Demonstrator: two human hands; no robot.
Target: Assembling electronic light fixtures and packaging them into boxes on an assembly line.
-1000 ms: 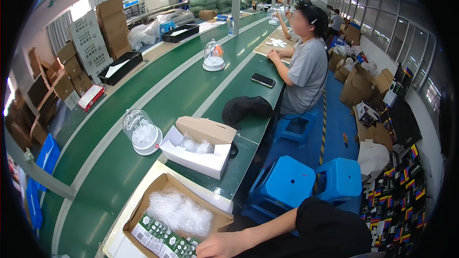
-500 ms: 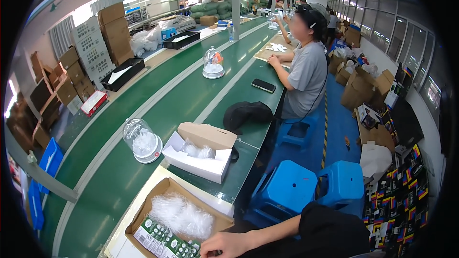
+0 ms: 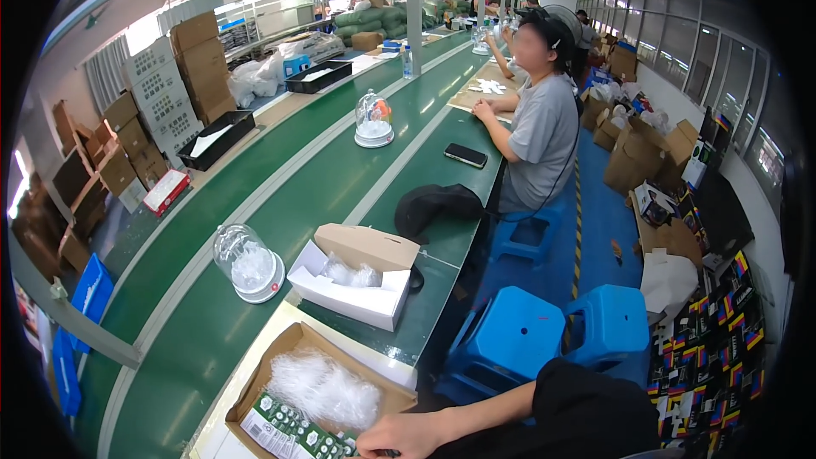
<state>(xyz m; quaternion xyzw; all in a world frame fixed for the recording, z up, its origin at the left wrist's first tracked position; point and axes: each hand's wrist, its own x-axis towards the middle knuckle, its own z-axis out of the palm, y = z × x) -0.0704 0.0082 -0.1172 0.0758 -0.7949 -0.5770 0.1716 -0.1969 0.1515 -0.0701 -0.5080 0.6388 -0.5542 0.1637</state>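
Observation:
My right hand (image 3: 406,435) is at the bottom edge, beside the near right corner of a shallow cardboard box (image 3: 244,382). Its fingers are curled closed, and a small dark bit shows at them, too cut off to name. Inside the box lie a bundle of clear plastic strands (image 3: 319,387) and green printed sheets (image 3: 285,429) with white round marks. My left hand is out of view. Farther off, a clear dome on a white round base (image 3: 255,276) holds whitish filling, next to an open white carton (image 3: 348,297) with clear wrapped pieces in it.
A green conveyor (image 3: 327,191) runs away from me, bearing a second dome (image 3: 374,123). On the right-hand bench lie a black bag (image 3: 438,211) and a phone (image 3: 466,155). Blue stools (image 3: 510,331) stand right of the bench, and a person in grey (image 3: 544,127) sits beyond.
The view has shifted slightly, so the benches and domes sit a little lower and to the left. My right hand stays by the box, closed as before.

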